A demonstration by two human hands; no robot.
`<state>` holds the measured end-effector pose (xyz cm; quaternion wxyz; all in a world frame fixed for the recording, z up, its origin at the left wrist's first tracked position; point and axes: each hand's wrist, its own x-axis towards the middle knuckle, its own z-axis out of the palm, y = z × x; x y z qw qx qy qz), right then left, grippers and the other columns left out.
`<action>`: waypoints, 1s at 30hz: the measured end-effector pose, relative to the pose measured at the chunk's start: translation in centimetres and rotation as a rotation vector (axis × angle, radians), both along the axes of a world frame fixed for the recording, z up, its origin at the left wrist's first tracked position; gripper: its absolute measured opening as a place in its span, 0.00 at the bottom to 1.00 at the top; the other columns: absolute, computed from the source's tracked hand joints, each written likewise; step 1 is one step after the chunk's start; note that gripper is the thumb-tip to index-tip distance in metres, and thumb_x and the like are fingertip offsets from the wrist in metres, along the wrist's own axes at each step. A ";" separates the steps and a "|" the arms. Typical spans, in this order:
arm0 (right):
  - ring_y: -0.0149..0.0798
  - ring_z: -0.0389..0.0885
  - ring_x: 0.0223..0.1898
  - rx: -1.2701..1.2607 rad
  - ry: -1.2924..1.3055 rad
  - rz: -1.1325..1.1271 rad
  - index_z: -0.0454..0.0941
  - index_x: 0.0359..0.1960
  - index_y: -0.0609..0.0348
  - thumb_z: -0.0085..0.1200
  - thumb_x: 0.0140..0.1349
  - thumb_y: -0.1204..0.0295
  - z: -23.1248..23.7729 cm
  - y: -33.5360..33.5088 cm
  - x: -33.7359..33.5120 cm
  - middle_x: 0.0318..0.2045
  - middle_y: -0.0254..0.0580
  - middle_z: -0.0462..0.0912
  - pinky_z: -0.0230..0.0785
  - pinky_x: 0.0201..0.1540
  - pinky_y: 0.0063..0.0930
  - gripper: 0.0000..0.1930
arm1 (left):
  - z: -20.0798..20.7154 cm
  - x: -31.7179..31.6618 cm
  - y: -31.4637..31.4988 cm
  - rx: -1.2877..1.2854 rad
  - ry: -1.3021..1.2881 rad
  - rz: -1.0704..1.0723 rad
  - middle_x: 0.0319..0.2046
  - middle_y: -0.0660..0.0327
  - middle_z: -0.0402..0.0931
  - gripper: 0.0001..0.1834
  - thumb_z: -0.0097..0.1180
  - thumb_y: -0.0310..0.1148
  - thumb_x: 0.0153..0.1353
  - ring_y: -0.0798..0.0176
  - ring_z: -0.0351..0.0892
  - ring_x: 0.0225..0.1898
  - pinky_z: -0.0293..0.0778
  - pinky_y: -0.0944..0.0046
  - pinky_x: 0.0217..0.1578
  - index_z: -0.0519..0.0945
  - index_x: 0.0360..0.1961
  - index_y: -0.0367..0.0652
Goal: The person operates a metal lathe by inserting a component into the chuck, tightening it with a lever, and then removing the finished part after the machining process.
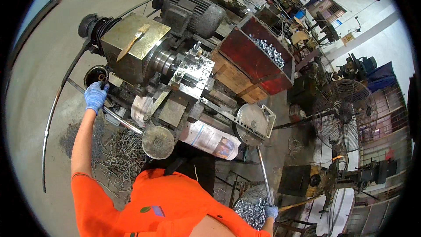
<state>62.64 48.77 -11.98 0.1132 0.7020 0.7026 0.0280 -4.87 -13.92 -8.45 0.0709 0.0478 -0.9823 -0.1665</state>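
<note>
My left hand (95, 97), in a blue-and-white glove, reaches to the near rim of a round black cup-shaped part (97, 75) on the machine. Its fingers look curled; what they hold, if anything, is hidden. Below it slants a long metal rod (120, 119). At the lower right, my gloved right hand (272, 212) is closed around the lower end of a long metal lever (264, 169). Beside that hand stands a wire basket (258, 189) holding many small shiny metal parts (251, 213). A greasy machine spindle (163, 61) and metal block (195, 72) lie ahead.
A brush (133, 41) lies on the machine's housing (127, 61), with an electric motor (193, 13) behind. A red bin (245, 52) of metal parts rests on wood (232, 75). Metal scraps (120, 158) cover the left floor. A large fan (344, 112) stands at right.
</note>
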 end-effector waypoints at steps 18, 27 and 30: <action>0.55 0.80 0.44 0.028 0.038 -0.012 0.81 0.37 0.61 0.59 0.44 0.57 1.1 -2.6 -1.4 0.38 0.60 0.81 0.72 0.47 0.42 0.22 | -0.2 0.0 -0.1 0.008 0.027 -0.018 0.33 0.52 0.81 0.16 0.55 0.47 0.56 0.48 0.80 0.38 0.74 0.52 0.40 0.83 0.36 0.47; 0.54 0.80 0.44 0.037 0.042 -0.027 0.82 0.34 0.62 0.60 0.44 0.56 1.0 -3.1 -1.4 0.38 0.59 0.81 0.72 0.48 0.41 0.21 | 0.0 0.0 0.0 0.011 0.020 -0.014 0.34 0.52 0.81 0.16 0.56 0.47 0.56 0.49 0.80 0.39 0.74 0.52 0.41 0.84 0.37 0.49; 0.53 0.81 0.43 0.047 0.065 -0.050 0.82 0.33 0.63 0.63 0.39 0.57 0.6 -2.8 -1.2 0.38 0.58 0.82 0.72 0.47 0.38 0.23 | -0.2 -0.1 -0.1 0.016 0.009 -0.007 0.34 0.52 0.81 0.16 0.56 0.47 0.56 0.49 0.80 0.39 0.74 0.52 0.41 0.84 0.37 0.49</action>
